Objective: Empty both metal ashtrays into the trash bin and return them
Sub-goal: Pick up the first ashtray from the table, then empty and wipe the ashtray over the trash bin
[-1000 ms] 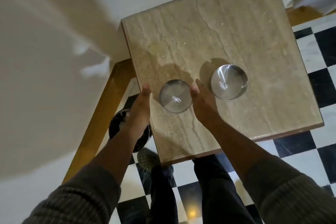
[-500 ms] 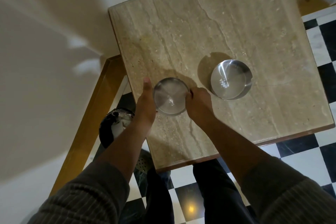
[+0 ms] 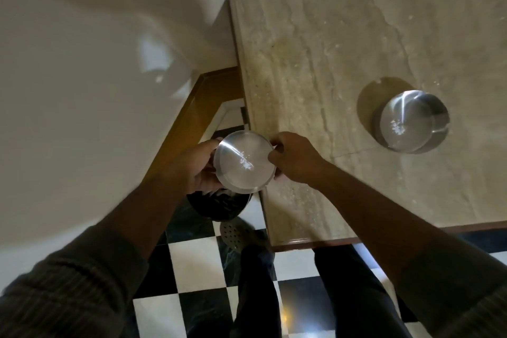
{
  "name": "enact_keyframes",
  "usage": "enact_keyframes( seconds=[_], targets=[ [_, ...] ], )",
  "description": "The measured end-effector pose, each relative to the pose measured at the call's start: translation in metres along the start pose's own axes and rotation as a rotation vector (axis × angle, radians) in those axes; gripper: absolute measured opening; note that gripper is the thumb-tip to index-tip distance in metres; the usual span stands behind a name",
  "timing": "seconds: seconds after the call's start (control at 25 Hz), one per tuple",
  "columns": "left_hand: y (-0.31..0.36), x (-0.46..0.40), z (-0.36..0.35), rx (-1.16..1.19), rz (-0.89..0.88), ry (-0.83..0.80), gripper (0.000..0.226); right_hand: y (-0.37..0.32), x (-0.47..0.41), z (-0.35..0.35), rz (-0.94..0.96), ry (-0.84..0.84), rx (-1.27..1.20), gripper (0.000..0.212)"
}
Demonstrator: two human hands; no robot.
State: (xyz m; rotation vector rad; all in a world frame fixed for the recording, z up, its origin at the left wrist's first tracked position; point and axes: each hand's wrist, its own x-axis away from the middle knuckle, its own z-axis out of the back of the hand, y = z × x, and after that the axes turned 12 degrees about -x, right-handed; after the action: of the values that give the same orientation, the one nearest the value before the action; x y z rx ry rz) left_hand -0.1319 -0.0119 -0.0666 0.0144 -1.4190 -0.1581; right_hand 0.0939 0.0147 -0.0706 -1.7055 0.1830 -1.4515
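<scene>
A round metal ashtray with a few white flecks in it is lifted off the beige stone table, held level at the table's left edge. My left hand grips its left rim and my right hand pinches its right rim. Directly below it on the floor stands a dark round trash bin, mostly hidden by the ashtray and my left hand. The second metal ashtray, also with white flecks inside, rests on the table to the right.
A wooden frame runs along the pale wall at the left. The floor is black-and-white checkered tile. My legs and one perforated shoe stand right by the bin and the table's near edge.
Both hands closed on the near ashtray, lifted it off the table and carried it left past the table's edge, over the bin. The camera view swung left.
</scene>
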Motion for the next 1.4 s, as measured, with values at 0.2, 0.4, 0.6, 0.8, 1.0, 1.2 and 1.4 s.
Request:
enact_keyframes(
  seconds=[0.2, 0.4, 0.6, 0.8, 1.0, 1.2, 1.4],
  targets=[
    [-0.027, -0.027, 0.063, -0.004, 0.068, -0.23, 0.068, -0.011, -0.019, -0.061, -0.051, -0.124, -0.04, 0.035],
    [-0.064, -0.059, 0.087, 0.067, 0.086, -0.271, 0.087, -0.006, -0.049, -0.1, -0.061, -0.215, 0.012, 0.035],
    [-0.108, -0.097, 0.101, 0.213, -0.026, -0.369, 0.073, 0.018, -0.077, -0.133, -0.074, -0.31, 0.022, 0.037],
    [-0.12, -0.114, 0.12, 0.14, -0.252, -0.469, 0.102, 0.035, -0.088, -0.138, 0.134, -0.301, 0.223, 0.037],
    [-0.082, -0.115, 0.11, -0.465, -0.458, -0.405, 0.084, 0.035, -0.091, -0.136, 0.503, -0.251, 0.471, 0.048],
    [-0.079, -0.123, 0.084, -0.876, -0.663, 0.019, 0.111, 0.04, -0.082, -0.125, 0.603, -0.286, 0.721, 0.057],
    [-0.117, -0.131, 0.069, -1.105, -1.02, 0.531, 0.142, 0.036, -0.058, -0.12, 0.699, -0.286, 0.972, 0.122]
  ],
)
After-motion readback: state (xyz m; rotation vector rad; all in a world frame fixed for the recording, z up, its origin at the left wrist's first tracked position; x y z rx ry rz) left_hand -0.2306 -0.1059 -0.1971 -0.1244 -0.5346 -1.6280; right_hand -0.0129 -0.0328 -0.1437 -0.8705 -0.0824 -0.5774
